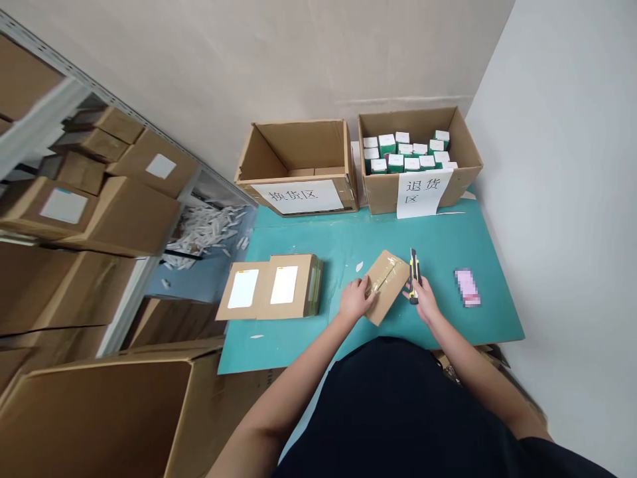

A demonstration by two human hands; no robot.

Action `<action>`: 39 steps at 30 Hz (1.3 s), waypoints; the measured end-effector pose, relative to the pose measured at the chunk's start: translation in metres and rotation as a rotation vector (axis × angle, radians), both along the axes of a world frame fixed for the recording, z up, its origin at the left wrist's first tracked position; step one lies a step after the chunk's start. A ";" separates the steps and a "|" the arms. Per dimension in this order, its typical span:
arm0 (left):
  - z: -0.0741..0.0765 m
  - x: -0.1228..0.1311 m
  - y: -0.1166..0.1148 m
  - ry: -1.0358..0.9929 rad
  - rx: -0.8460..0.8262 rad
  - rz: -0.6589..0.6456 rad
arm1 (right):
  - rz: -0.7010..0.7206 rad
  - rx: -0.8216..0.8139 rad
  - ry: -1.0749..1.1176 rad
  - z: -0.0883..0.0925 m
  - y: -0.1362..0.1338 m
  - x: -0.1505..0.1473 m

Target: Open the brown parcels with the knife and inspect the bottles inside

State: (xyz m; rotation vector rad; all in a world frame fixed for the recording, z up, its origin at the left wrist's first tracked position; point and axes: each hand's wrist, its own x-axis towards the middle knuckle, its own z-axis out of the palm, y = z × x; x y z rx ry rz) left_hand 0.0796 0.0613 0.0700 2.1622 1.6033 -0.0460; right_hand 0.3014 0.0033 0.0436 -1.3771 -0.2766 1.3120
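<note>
A small taped cardboard parcel (387, 281) lies on the teal table (448, 239) in front of me. My left hand (355, 299) rests on the parcel's left end, fingers curled over it. My right hand (423, 297) is closed round a yellow and black utility knife (413, 273), held just right of the parcel with its tip pointing away from me.
Two brown parcels with white labels (271, 287) lie at the table's left. At the back stand an open carton with a paper sign (298, 166) and a carton of green and white boxes (418, 159). A pink item (467, 287) lies to the right. Shelves of cartons (89, 192) fill the left.
</note>
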 end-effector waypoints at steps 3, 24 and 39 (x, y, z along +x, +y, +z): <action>-0.003 0.004 -0.021 -0.046 -0.083 0.016 | 0.137 0.026 -0.155 0.000 0.041 0.009; -0.003 0.019 0.069 -0.195 -0.040 -0.137 | -0.091 -0.194 -0.122 0.002 -0.088 0.024; 0.015 -0.023 -0.029 0.180 -0.106 0.058 | 0.284 -0.055 -0.225 0.012 0.019 0.056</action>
